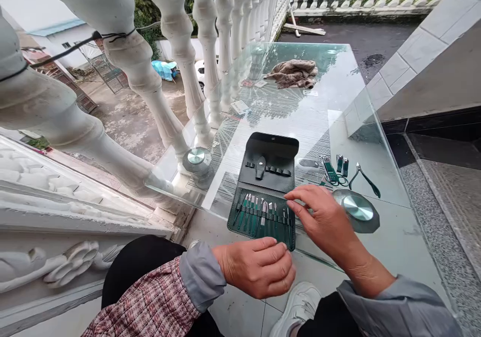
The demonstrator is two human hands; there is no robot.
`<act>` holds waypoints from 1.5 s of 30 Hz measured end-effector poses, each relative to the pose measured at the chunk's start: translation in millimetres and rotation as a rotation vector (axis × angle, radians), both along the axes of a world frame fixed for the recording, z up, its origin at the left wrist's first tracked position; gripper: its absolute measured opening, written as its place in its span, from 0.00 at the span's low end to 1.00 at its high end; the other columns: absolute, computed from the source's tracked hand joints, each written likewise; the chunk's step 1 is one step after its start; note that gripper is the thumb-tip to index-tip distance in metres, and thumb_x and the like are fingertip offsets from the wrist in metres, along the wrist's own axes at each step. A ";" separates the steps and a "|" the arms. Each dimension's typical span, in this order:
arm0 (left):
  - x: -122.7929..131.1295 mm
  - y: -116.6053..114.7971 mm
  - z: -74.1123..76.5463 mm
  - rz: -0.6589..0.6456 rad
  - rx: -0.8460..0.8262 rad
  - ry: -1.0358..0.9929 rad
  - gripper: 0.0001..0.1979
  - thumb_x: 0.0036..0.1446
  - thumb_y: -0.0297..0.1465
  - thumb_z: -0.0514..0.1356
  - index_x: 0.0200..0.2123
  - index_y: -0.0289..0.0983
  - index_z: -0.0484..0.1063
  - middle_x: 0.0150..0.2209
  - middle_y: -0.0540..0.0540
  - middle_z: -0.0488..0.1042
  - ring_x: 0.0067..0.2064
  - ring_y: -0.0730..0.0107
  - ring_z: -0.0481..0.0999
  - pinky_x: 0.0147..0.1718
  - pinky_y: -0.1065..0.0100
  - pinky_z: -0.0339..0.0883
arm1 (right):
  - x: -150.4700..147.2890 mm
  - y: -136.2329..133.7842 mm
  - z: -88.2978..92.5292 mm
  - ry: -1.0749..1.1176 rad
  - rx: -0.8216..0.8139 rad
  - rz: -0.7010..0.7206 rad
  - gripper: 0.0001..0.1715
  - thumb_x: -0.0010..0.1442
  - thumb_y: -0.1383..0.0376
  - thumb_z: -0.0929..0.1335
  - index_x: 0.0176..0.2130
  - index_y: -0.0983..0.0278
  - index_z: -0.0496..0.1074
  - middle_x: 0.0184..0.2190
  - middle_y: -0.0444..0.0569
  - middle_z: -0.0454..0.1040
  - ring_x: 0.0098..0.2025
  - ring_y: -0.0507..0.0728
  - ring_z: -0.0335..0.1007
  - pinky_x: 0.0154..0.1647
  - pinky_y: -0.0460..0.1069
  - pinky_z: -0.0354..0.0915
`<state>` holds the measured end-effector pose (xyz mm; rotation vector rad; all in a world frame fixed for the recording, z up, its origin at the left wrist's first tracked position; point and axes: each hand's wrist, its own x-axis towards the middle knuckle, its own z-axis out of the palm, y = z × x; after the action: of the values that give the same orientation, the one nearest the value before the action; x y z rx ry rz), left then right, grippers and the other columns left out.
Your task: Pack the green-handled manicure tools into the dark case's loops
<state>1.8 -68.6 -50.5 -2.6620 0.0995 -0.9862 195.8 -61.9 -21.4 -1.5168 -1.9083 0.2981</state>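
A dark green manicure case (268, 187) lies unfolded on the glass table. Slim metal tools with green handles (259, 212) sit in a row of loops in its lower half. The upper half carries a strap with a snap (260, 167) and several bare loops. My left hand (259, 267) is curled at the case's near right corner; what its fingertips hold, if anything, is hidden. At the case's right edge, my right hand (323, 217) has thumb and index finger drawn together by the top of the rightmost slim tools. Whether it grips one of them cannot be made out.
Right of the case lie green nail clippers (330, 171), scissors (341, 180) and cuticle nippers (365, 181). A crumpled brown cloth (295, 73) rests farther back on the glass table (319, 104). White balusters (176, 41) line the left; a tiled wall edge (409, 61) rises at right.
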 end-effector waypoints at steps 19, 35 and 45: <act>-21.1 7.3 -0.7 0.225 -0.040 0.035 0.07 0.59 0.26 0.54 0.37 0.30 0.71 0.34 0.41 0.76 0.40 0.66 0.77 0.40 0.65 0.74 | -41.2 15.3 -1.9 -0.172 -0.075 0.176 0.16 0.62 0.70 0.60 0.35 0.61 0.76 0.35 0.51 0.73 0.39 0.58 0.61 0.39 0.53 0.62; -20.2 7.2 1.2 0.219 -0.018 0.040 0.10 0.59 0.26 0.52 0.37 0.30 0.72 0.34 0.42 0.76 0.39 0.67 0.77 0.39 0.65 0.74 | -53.2 31.2 -1.1 -0.450 -0.017 -0.035 0.14 0.59 0.60 0.66 0.24 0.61 0.68 0.27 0.51 0.68 0.34 0.59 0.58 0.34 0.53 0.57; -20.4 7.3 3.0 0.195 -0.022 0.051 0.09 0.58 0.27 0.55 0.37 0.27 0.72 0.33 0.40 0.75 0.37 0.64 0.77 0.38 0.64 0.73 | -56.7 38.6 7.5 -0.451 -0.284 -0.065 0.14 0.58 0.62 0.65 0.22 0.61 0.68 0.28 0.49 0.70 0.35 0.57 0.63 0.32 0.51 0.53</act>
<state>-18.6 -61.2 -47.5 -2.6565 -0.1582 -0.8616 139.1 -23.4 -13.9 -1.9606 -2.2264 0.2166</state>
